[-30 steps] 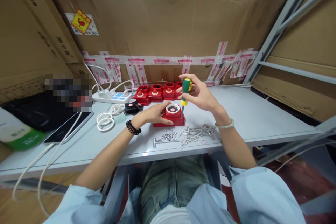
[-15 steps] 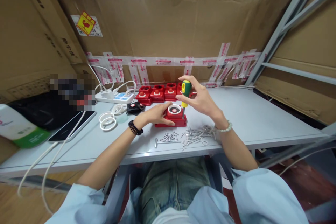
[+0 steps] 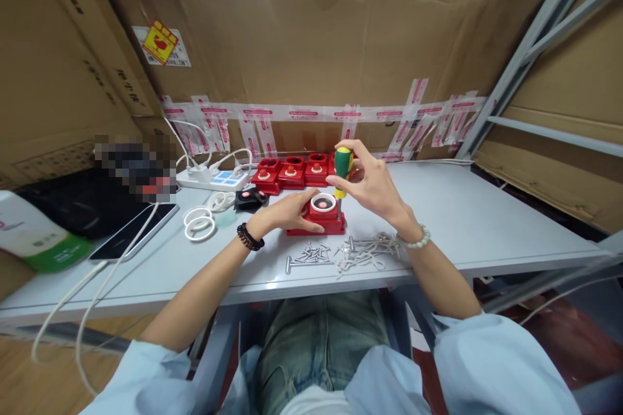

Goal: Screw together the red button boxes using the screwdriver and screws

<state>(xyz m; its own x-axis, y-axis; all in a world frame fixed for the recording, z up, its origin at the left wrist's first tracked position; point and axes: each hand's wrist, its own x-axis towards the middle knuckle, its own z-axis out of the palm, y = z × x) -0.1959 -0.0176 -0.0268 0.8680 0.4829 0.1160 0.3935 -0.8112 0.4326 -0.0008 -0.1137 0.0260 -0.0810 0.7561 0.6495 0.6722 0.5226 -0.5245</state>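
On the table, a red box-shaped housing [image 3: 327, 224] carries a white ring [image 3: 324, 202] on its top. My left hand [image 3: 294, 211] grips the housing from the left, thumb along its near side. A green and yellow screwdriver [image 3: 342, 168] stands nearly upright at the housing's right end, its tip down against the red part. The fingers of my right hand [image 3: 367, 175] are closed round its handle. Just in front of the housing lie a pile of screws [image 3: 316, 253] and a tangle of white cords with small metal hammers [image 3: 365, 251].
Behind the housing stands a row of several similar red housings [image 3: 291, 175]. To the left are black parts [image 3: 250, 200], white rings [image 3: 199, 228], a power strip [image 3: 214, 179] and a phone [image 3: 136, 232] with a white cable. Cardboard [image 3: 311, 32] walls the back; a metal frame [image 3: 530, 45] rises at right.
The screwdriver handle has turned in my right hand, its yellow patch now facing right. My left hand and the red housing stay in place.
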